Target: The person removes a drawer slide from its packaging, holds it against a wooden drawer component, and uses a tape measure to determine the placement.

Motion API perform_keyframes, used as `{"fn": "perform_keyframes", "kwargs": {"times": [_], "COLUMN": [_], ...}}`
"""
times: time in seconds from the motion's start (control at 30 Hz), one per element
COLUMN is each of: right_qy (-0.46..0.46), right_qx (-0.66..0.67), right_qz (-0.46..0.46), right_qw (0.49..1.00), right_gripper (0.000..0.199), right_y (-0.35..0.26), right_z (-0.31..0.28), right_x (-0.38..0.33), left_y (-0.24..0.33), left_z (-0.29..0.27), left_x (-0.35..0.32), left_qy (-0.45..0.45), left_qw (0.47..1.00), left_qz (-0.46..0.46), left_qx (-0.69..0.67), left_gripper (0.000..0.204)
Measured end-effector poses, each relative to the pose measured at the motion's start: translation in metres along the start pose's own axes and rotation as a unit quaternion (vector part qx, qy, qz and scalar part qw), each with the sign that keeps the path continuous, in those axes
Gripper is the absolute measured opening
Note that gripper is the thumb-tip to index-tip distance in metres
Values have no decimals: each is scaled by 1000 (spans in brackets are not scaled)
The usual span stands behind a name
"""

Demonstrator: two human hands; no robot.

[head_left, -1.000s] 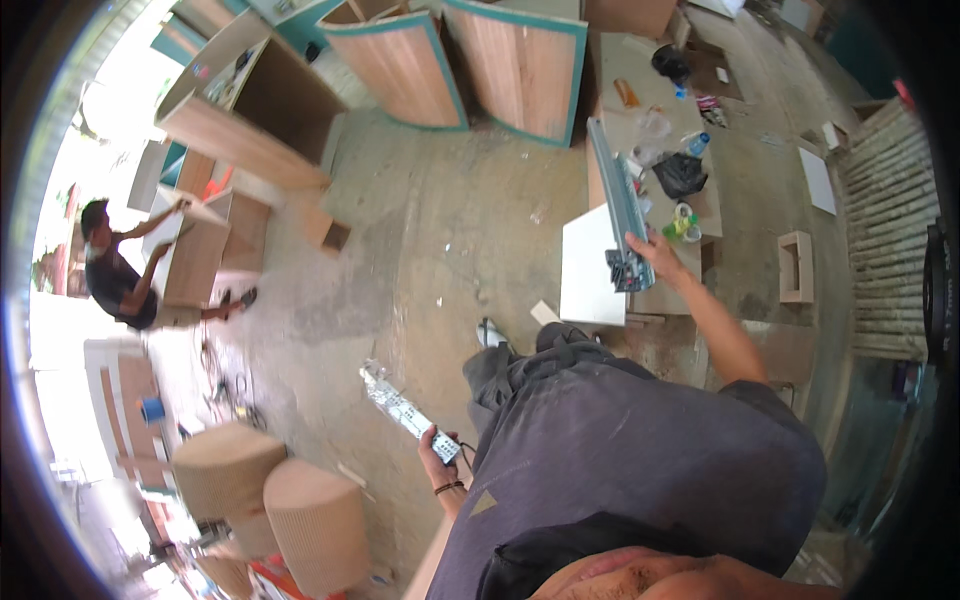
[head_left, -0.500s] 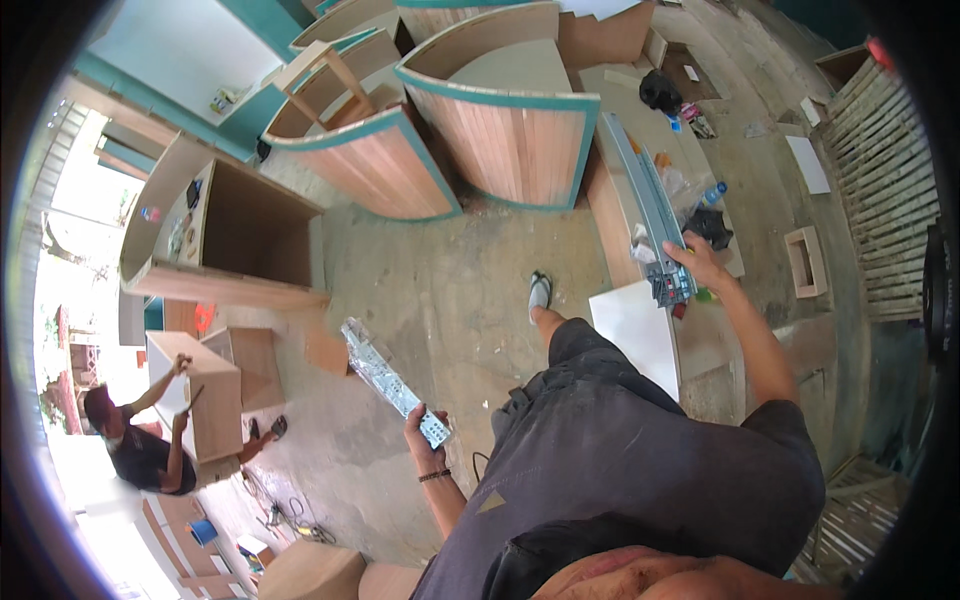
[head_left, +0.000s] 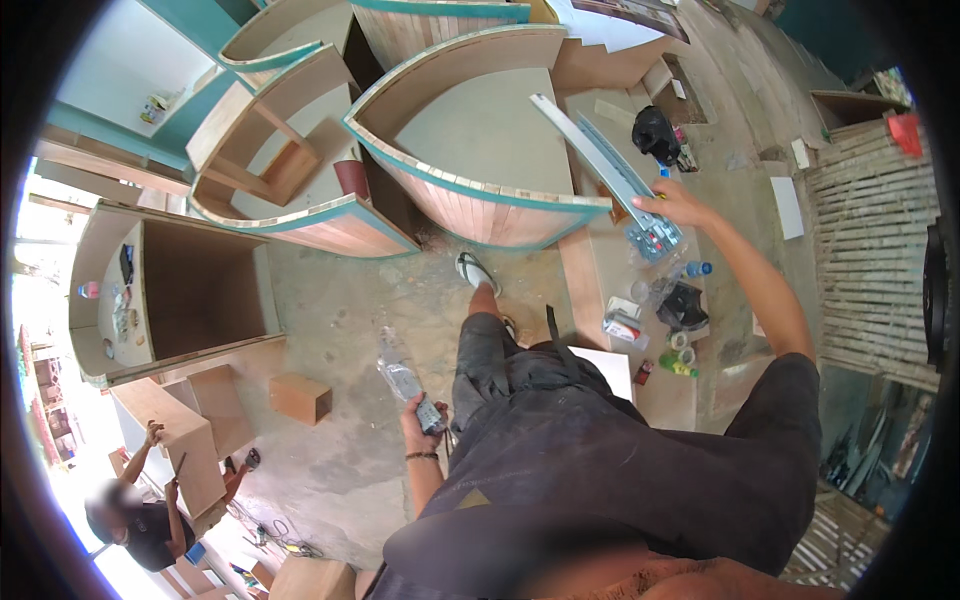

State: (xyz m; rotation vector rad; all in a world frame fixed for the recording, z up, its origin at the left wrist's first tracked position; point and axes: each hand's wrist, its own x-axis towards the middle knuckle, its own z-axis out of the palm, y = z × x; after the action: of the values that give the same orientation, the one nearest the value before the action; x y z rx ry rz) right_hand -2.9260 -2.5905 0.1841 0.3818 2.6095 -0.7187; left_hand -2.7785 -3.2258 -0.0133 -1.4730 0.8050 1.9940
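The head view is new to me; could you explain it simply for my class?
There's no machine here: a person works with bare hands. A fisheye camera on their head looks down, so straight edges bend. The right hand holds long metal rails; the left hand holds a metal piece in clear plastic. On the low pale surface at right lie a black plastic bag and a blue-capped bottle. Another person is at lower left.
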Motion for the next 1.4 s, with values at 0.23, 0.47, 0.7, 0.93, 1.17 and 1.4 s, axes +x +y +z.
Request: {"fn": "perform_keyframes", "kwargs": {"times": [0.23, 0.47, 0.7, 0.93, 1.17, 1.4], "right_qy": [-81, -130, -161, -184, -214, -204], "right_qx": [-98, -66, -148, -200, -292, -300], "right_qz": [-131, -176, -244, -299, -283, -270], "right_qw": [983, 974, 945, 915, 888, 892], "right_gripper": [76, 71, 67, 67, 66, 67], "right_y": [23, 24, 30, 47, 58, 47], "right_z": [-28, -5, 7, -4, -21, -28], "right_x": [194, 328, 409, 473, 519, 531], "left_y": [29, 17, -37, -139, -205, -238], "left_z": [74, 126, 148, 188, 213, 237], "left_x": [78, 71, 29, -16, -35, -63], "left_qy": [9, 46, 112, 142, 205, 188], "left_qw": [999, 995, 977, 964, 953, 955], "left_qz": [-50, -55, -28, 56, 81, 88], "left_qx": [-4, -74, -177, -216, -207, -210], "left_gripper": [35, 33, 31, 35, 43, 45]}}
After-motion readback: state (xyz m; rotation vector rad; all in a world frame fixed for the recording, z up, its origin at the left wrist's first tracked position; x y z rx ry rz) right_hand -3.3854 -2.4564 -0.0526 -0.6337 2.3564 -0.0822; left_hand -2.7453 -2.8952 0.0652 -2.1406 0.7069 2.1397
